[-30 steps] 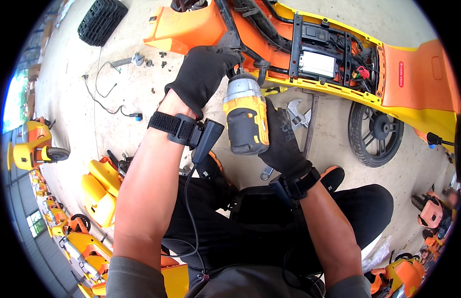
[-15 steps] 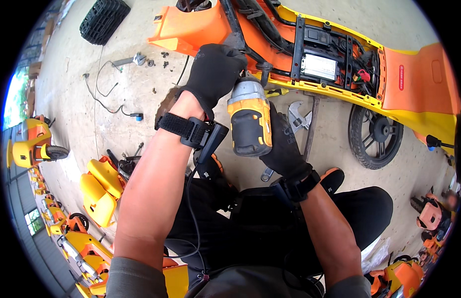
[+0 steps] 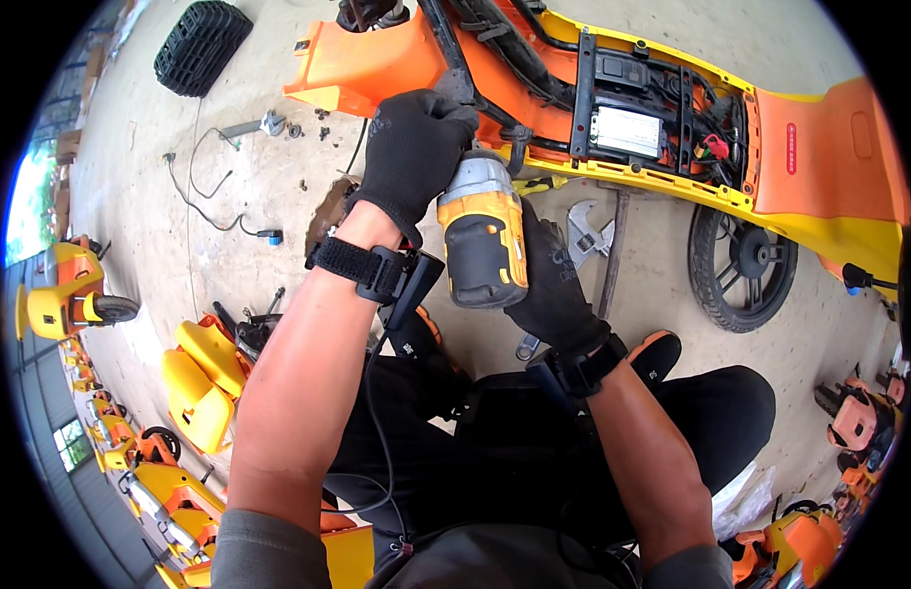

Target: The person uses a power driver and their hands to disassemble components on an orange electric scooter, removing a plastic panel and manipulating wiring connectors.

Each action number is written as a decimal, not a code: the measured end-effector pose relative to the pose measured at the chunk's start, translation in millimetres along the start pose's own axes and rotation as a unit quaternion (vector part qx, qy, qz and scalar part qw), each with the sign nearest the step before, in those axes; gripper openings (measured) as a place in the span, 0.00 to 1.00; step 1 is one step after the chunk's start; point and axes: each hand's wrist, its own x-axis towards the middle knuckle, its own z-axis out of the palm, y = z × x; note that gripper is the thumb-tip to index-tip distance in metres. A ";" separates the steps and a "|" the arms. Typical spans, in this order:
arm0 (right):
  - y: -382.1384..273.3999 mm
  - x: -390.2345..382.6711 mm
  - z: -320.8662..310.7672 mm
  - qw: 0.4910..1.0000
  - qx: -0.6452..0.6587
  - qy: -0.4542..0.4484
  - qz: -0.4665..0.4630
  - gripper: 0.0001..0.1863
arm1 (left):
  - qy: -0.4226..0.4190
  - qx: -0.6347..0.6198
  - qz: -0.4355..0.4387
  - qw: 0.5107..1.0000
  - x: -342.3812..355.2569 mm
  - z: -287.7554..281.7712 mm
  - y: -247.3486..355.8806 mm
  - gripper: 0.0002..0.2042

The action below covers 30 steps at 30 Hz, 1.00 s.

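Observation:
My right hand (image 3: pixel 551 290), in a black glove, is closed on a yellow and black cordless impact driver (image 3: pixel 484 257), whose nose points at a black bracket (image 3: pixel 458 86) on the scooter's frame. My gloved left hand (image 3: pixel 411 157) is curled at that bracket, just beside the driver's nose; whatever is in its fingers is hidden. The scooter's orange-and-yellow body (image 3: pixel 813 172) stretches to the right, with an open centre bay holding wiring and a silver box (image 3: pixel 624 131). An adjustable wrench (image 3: pixel 591 236) and a long dark bar (image 3: pixel 612 275) lie on the floor beside my right hand.
Floor items include a loose wheel (image 3: pixel 743 285), a black crate-like part (image 3: pixel 202 47), a cable (image 3: pixel 225 224) and yellow panels (image 3: pixel 195 383). More scooters (image 3: pixel 68 285) stand along the left and lower right (image 3: pixel 799 540). My crossed legs (image 3: pixel 710 422) are below my hands.
My left hand shifted rightward, then settled back slightly left. The driver moved right and then back left, staying at the bracket. The scooter looks unmoved.

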 end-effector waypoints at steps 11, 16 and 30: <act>-0.9 2.3 0.5 1.000 0.011 0.016 -0.001 0.36 | 0.016 -0.044 -0.007 0.999 -2.3 -0.7 -0.6 0.13; -3.6 6.3 -2.6 1.000 0.023 -0.005 0.013 0.35 | 0.010 -0.082 -0.012 0.997 -2.0 -1.3 -4.9 0.13; 0.7 5.4 -0.9 0.999 0.039 -0.006 0.022 0.33 | -0.084 -0.047 -0.147 0.984 -3.1 -17.8 -4.6 0.16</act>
